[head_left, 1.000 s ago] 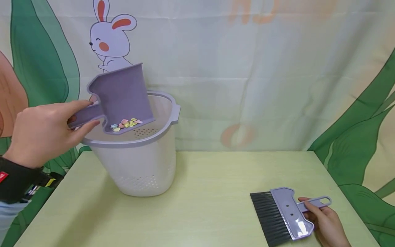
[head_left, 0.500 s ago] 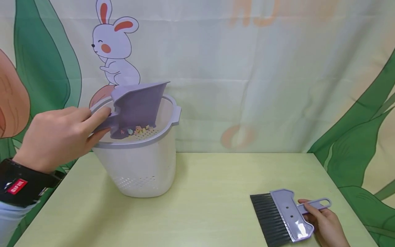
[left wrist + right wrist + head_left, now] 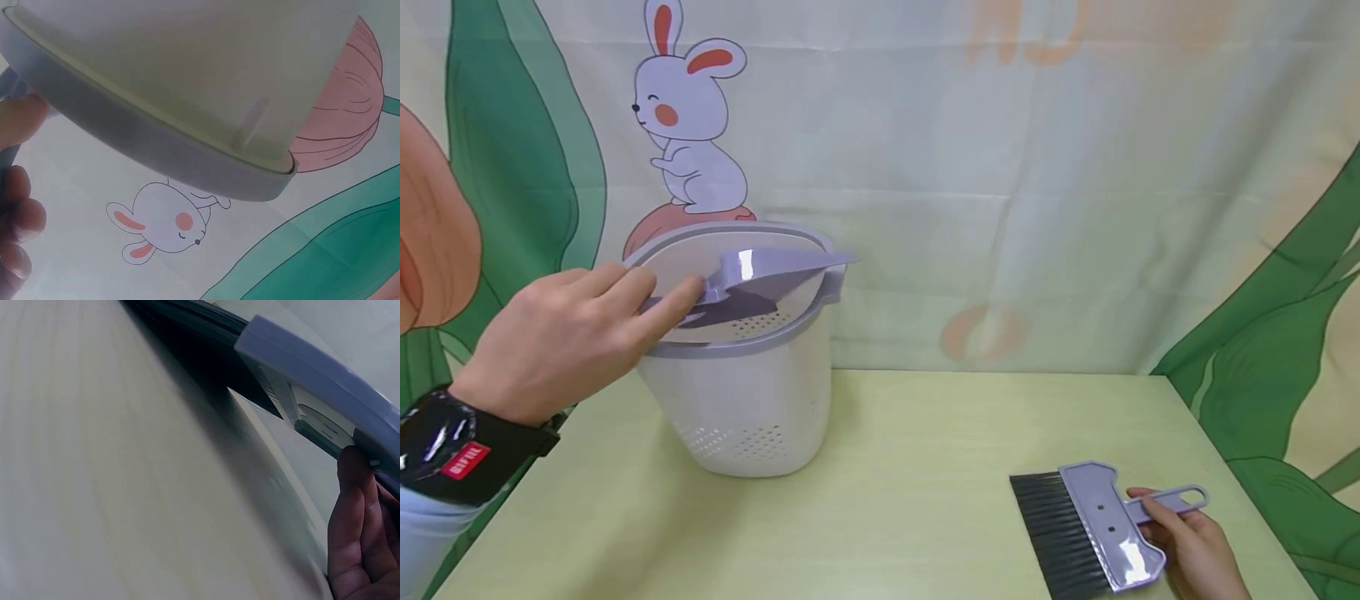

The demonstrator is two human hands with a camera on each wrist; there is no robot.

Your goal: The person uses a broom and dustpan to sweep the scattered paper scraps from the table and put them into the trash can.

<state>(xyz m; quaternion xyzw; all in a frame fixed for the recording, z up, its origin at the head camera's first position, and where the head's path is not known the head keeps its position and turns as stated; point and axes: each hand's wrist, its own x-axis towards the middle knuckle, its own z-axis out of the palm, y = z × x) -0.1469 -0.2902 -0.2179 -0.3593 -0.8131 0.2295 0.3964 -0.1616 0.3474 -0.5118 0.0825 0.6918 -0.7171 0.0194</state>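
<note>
My left hand (image 3: 576, 337) grips the handle of a purple dustpan (image 3: 775, 267), which is tipped over the mouth of a white bin (image 3: 745, 392) with a purple rim. The pan's underside faces up, and its front edge reaches past the bin's right rim. No paper scraps show now. In the left wrist view, curled fingers (image 3: 25, 219) appear beside the bin's rim (image 3: 144, 137). At the lower right, my right hand (image 3: 1198, 546) holds a purple hand brush (image 3: 1108, 525) by its looped handle, its black bristles pointing left. The right wrist view shows the brush (image 3: 312, 356) raised at a slant over the table.
The bin stands at the back left of a pale yellow-green table (image 3: 910, 483). Behind the table hangs a cloth backdrop (image 3: 910, 167) printed with a rabbit (image 3: 688, 125) and large green leaves.
My left hand has moved right and turned the dustpan over above the bin. The colourful paper scraps seen in the pan have gone from sight. My right hand and the brush have stayed nearly still.
</note>
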